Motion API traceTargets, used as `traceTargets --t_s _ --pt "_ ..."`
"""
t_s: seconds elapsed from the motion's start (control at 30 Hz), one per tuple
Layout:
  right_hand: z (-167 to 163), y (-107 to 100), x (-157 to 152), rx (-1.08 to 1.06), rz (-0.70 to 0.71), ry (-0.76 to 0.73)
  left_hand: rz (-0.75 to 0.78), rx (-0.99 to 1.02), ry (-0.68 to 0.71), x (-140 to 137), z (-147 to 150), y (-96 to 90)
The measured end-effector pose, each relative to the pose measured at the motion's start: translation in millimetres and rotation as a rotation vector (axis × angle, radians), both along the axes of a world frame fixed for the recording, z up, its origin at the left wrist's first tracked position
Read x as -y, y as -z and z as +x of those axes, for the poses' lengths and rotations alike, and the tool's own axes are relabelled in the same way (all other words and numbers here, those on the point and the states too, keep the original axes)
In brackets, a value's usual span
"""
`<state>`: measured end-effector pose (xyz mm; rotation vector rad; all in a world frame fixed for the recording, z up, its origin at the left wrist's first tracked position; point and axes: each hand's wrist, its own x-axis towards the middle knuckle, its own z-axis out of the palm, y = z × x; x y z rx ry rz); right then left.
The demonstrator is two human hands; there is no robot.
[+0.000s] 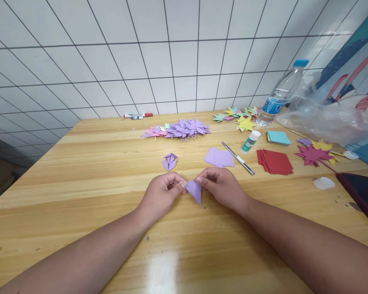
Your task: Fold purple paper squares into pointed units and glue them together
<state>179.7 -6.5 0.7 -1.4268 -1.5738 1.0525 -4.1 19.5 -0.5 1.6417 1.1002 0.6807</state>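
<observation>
Between my two hands is a small purple folded paper [195, 192], shaped like a triangle with a point toward me. My left hand [168, 188] pinches its left corner between thumb and fingers. At its upper right edge, my right hand [220, 185] pinches it the same way. Just beyond my left hand lies a folded purple paper piece [170, 161]. Beyond my right hand are loose purple paper squares [219, 157], with a utility knife [238, 158] slanting beside them.
A pile of purple paper leaves [185, 129] and markers [138, 116] lie toward the tiled wall. On the right are a glue stick [250, 142], red squares [275, 161], blue-green squares [278, 138], a water bottle [280, 96], a red paper leaf [314, 154], a cap [324, 183] and a phone [362, 194].
</observation>
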Motion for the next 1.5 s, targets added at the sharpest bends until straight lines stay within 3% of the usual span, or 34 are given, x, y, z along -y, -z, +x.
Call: traceTargets --t_s 0.37,0.57,0.87,1.2,1.5 --pt "1.1 2.2 3.0 0.000 0.029 -0.034 0.008 0.045 0.010 2.0 -0.3 2.2" --pt "0.6 4.2 3.9 -0.127 -0.003 -0.083 -0.005 0.159 -0.125 -0.5 0.7 1.6" --pt "-0.3 4.2 5.7 0.047 0.088 -0.139 0.074 0.045 -0.017 3.0 2.3 12.9" --pt "2.1 3.8 7.0 0.227 0.223 -0.175 -0.029 0.116 0.006 1.3 1.0 0.7" --pt "0.0 2.9 10.0 0.194 0.149 -0.152 -0.043 0.105 0.028 0.6 1.6 5.0"
